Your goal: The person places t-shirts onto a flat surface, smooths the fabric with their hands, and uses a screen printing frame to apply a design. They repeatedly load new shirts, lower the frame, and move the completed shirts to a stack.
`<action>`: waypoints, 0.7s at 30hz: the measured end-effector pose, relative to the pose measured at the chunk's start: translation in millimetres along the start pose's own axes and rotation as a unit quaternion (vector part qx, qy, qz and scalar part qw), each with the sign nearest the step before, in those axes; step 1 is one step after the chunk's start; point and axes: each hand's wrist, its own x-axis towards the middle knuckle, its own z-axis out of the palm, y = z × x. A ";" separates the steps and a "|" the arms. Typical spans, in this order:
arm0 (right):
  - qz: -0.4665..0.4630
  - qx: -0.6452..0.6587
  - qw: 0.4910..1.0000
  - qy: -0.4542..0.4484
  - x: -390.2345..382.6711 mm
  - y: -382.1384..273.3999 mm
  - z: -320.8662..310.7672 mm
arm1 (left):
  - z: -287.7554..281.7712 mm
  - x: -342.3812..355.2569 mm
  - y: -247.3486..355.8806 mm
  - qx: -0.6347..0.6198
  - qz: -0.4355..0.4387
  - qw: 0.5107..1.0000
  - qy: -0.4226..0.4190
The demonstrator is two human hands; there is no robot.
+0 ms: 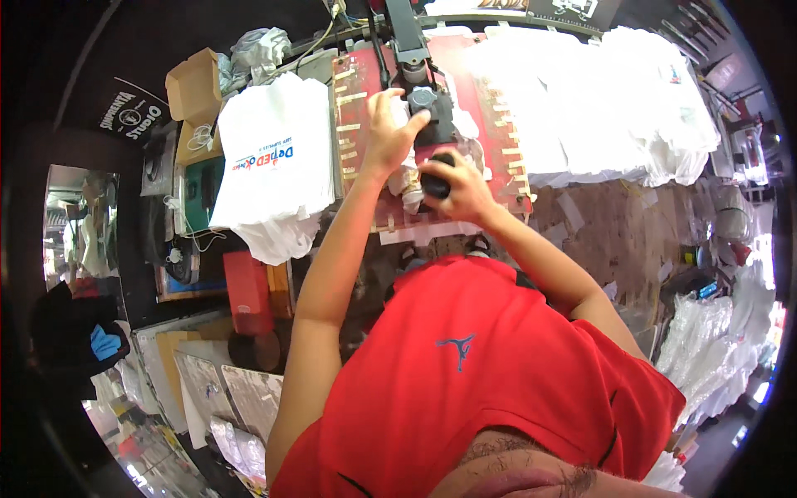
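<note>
At the middle of the bench stands a red board (353, 141) edged with tan tape strips, under a dark metal arm (405, 29). That arm carries a black fixture (444, 124) with a grey round knob (422, 101). My left hand (392, 133) grips the fixture's left side, thumb near the knob, fingertips partly hidden. Just below it, my right hand (463, 189) is closed around a black rounded object (436, 174), over a pinkish, stained middle part of the board. What lies under this object is hidden.
White garments are stacked at left (274, 149) and right (581, 100) of the board. An open cardboard box (191, 87) sits at back left, a red container (247, 295) below left. A brown, worn surface (598, 241) lies right; clear plastic-wrapped bundles (697, 349) sit lower right.
</note>
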 end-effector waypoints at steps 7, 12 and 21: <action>0.010 0.006 0.999 -0.036 -6.3 7.5 22.8 | 57.1 32.0 -57.5 0.081 -0.082 0.975 0.190; -0.026 0.018 0.997 -0.073 -0.7 9.5 13.1 | 54.9 40.1 -47.7 0.066 -0.133 0.978 0.146; -0.006 0.027 0.995 -0.095 3.0 11.2 17.9 | 46.5 38.1 -51.3 0.024 -0.124 0.984 0.127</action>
